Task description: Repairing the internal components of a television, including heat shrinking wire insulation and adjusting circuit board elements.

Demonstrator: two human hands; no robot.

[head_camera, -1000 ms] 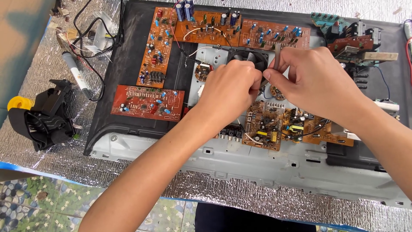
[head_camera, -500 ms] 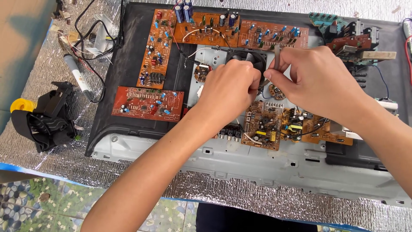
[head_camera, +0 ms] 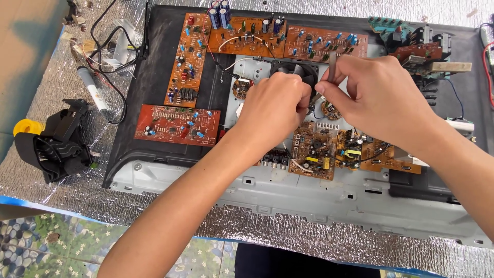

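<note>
Both my hands meet over the middle of an opened black device chassis (head_camera: 154, 92). My left hand (head_camera: 272, 110) is curled shut beside a black fan (head_camera: 296, 69), and its fingertips touch those of my right hand. What it pinches is hidden; thin wires (head_camera: 315, 105) show between the hands. My right hand (head_camera: 381, 100) grips a slim grey metal tool (head_camera: 332, 67) that sticks up from its fingers. Below the hands lies a brown circuit board (head_camera: 316, 152) with yellow parts.
Orange circuit boards lie at the top (head_camera: 288, 36), left (head_camera: 188, 59) and lower left (head_camera: 177, 125). A soldering iron (head_camera: 95, 95) with black cables, a black holder (head_camera: 56, 144) and a yellow roll (head_camera: 25, 126) rest on silver foil (head_camera: 309, 231). A grey metal frame (head_camera: 309, 193) runs along the front.
The grey tool has come into view above my right hand's fingers. Both hands have stayed together over the fan, with only small finger movements.
</note>
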